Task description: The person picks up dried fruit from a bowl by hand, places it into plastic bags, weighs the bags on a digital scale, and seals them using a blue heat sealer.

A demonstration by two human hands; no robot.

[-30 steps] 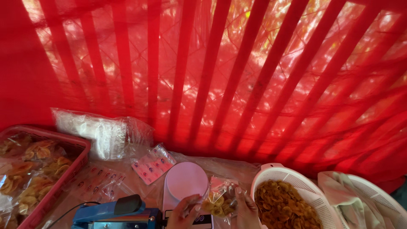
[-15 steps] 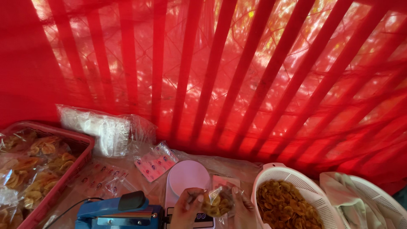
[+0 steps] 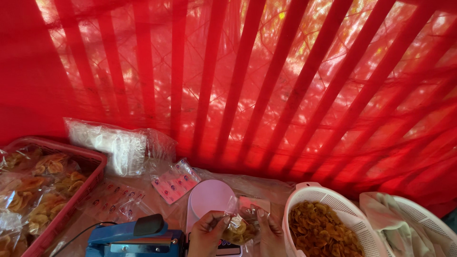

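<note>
Both my hands pinch one small clear bag (image 3: 239,227) of chips: left hand (image 3: 208,233), right hand (image 3: 270,232), over the scale (image 3: 209,200), just left of the white colander (image 3: 328,202).

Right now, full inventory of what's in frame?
small clear bag: 1, holding yellow chips, between both hands
kitchen scale: 1, white, behind the hands
heat sealer: 1, blue, bottom centre-left
white colander: 1, full of yellow chips, right
second colander: 1, white, cloth inside, far right
red basket: 1, filled chip bags, left
stack of clear bags: 1, back left
label sheets: several, pink-white, centre
red mesh curtain: background
left hand: on bag
right hand: on bag
</note>
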